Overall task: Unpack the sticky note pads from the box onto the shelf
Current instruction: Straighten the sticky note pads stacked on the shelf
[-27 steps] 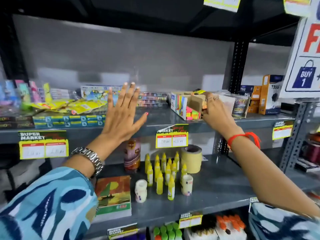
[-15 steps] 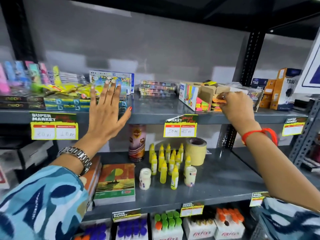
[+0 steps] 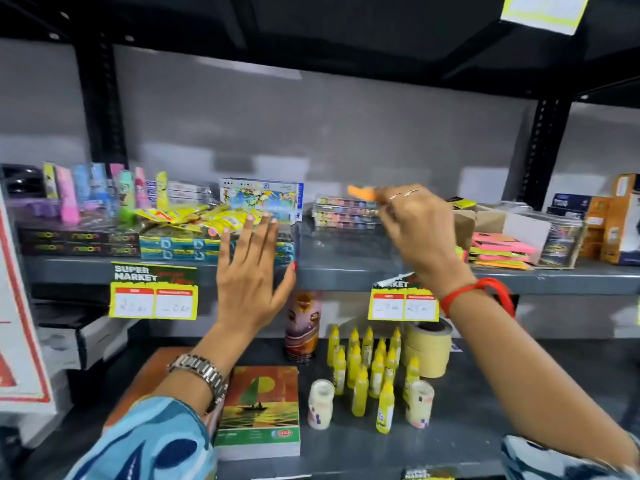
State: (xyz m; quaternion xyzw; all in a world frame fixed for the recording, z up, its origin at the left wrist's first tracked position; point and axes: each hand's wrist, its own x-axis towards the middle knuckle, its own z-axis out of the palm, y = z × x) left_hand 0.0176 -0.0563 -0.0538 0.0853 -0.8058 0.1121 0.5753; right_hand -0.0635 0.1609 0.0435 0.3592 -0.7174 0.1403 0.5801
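My right hand (image 3: 417, 233) is raised above the middle of the grey shelf (image 3: 346, 268), pinching an orange sticky note pad (image 3: 361, 192) that sticks out to the left of my fingers. The cardboard box (image 3: 474, 218) lies open on the shelf to the right of that hand, with pink, green and orange sticky note pads (image 3: 500, 251) stacked in and in front of it. My left hand (image 3: 251, 275) is spread flat, fingers apart, in front of the shelf edge beside the blue packs (image 3: 180, 245), and holds nothing.
Flat colour-pencil cases (image 3: 341, 213) lie under the held pad. A paint box (image 3: 259, 199), yellow packets and neon boxes (image 3: 79, 240) fill the left. Orange cartons (image 3: 613, 220) stand far right. Below are yellow glue bottles (image 3: 367, 365), a tape roll (image 3: 429, 348), a can and a notebook (image 3: 259, 410).
My right hand has left the box with an orange pad and moved left and up over the shelf's middle. My left hand stays spread by the shelf edge. The view has shifted.
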